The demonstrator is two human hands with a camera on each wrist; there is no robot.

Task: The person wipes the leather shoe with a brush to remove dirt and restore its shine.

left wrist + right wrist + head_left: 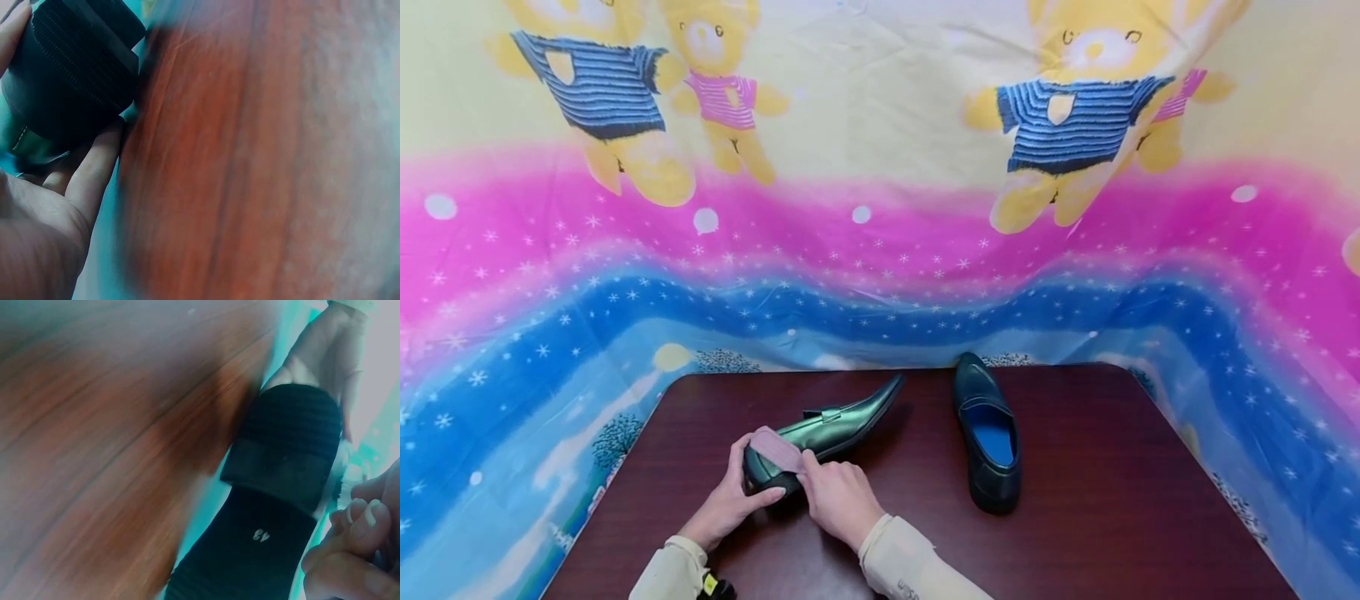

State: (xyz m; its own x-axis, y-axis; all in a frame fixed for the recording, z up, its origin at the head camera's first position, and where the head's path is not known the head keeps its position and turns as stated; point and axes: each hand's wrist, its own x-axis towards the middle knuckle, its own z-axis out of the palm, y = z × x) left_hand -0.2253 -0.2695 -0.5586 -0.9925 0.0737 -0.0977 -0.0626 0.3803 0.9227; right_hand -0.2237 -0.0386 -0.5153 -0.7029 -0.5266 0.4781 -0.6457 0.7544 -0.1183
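Held shoe: a shiny green leather loafer with a narrow pointed toe (838,429), left of centre in my head view and tilted, its black sole (259,540) showing to the right wrist camera.
Heel grip: I see the left hand (730,496) clamped round the heel end.
Pink piece: a flat, pale-pink rectangle, cloth or sponge (777,450), against the shoe's rear; the right hand (841,498) pinches its edge.
Roll risk: smooth leather held only at the heel could, I judge, twist if the right hand presses off-centre.
Drop risk: pinched by its edge, the pink piece could fold or slip out under a hard rub.
Second shoe: a dark-green loafer with blue lining (987,429), upright, well apart to the right.
Surface: a dark reddish-brown wood-grain table (1090,475); whether the held shoe touches it, I can't tell.
Behind: a pink-and-blue bear-print cloth (865,242).
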